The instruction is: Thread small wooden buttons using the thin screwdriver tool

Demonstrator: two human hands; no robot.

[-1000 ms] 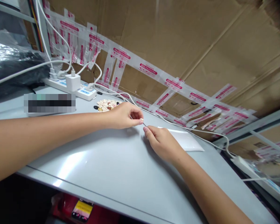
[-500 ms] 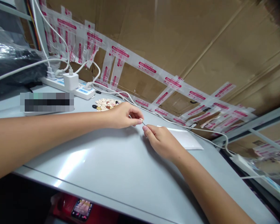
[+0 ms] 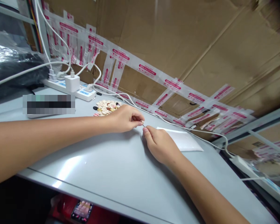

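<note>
My left hand [image 3: 124, 119] rests on the grey table [image 3: 102, 168] and pinches a small pale bead [image 3: 142, 122] between thumb and forefinger. My right hand [image 3: 160, 143] lies just right of it, fingers pinched on a thin needle or wire [image 3: 144, 125] whose tip meets the bead. The two hands almost touch. A pile of small pale and brown beads [image 3: 106, 106] lies just behind my left hand.
A white power strip [image 3: 68, 88] with a charger and white cables sits at the back left. A flat white packet [image 3: 183, 141] lies right of my right hand. Taped cardboard [image 3: 177, 46] walls the back. A black plastic bag [image 3: 9, 62] fills the far left.
Both hands hold nearly the same pose; my right hand has edged slightly closer to the bead. The view shifted a little.
</note>
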